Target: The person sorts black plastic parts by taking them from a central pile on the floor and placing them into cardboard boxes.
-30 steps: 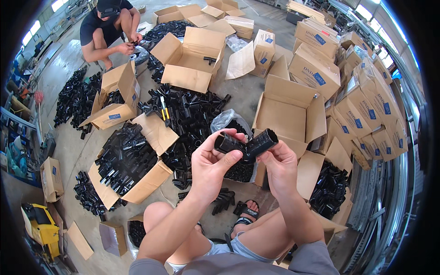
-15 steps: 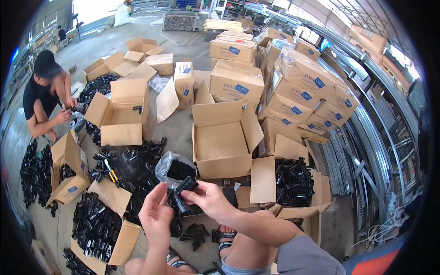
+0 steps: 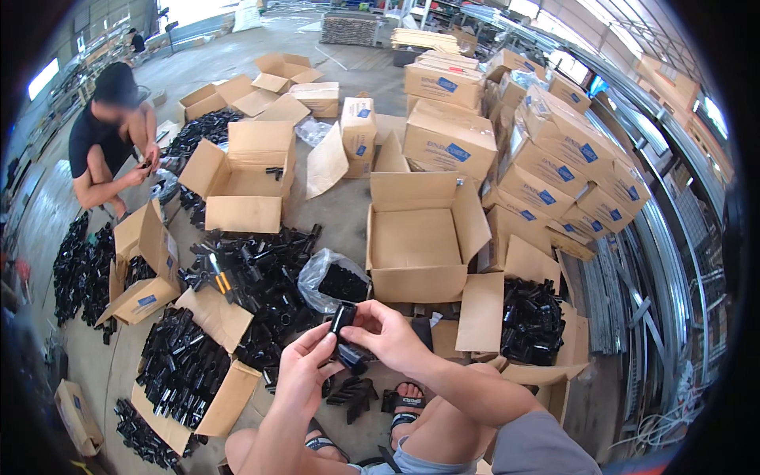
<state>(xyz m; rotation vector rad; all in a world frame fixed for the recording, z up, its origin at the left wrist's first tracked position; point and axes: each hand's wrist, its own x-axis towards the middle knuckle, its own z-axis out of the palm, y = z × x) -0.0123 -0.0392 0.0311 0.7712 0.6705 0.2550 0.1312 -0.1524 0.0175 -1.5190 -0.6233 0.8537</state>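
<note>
Presently, I observe a black tubular fitting held above the floor, the left hand and right hand both closed on it between thumb and fingers. Just beyond is a clear plastic bag containing small black parts.

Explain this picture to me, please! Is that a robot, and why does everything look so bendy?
There's no robot here: you're seeing a person's own bare left hand and right hand. The camera is worn on that person's head and looks down. It has a wide fisheye lens, so straight edges bend near the rim. Both hands hold a black tube-shaped part. On the floor lie heaps of dark pieces, a clear plastic bag with small black bits, and cardboard boxes, some open, some stacked. Another person crouches over at the left.
</note>
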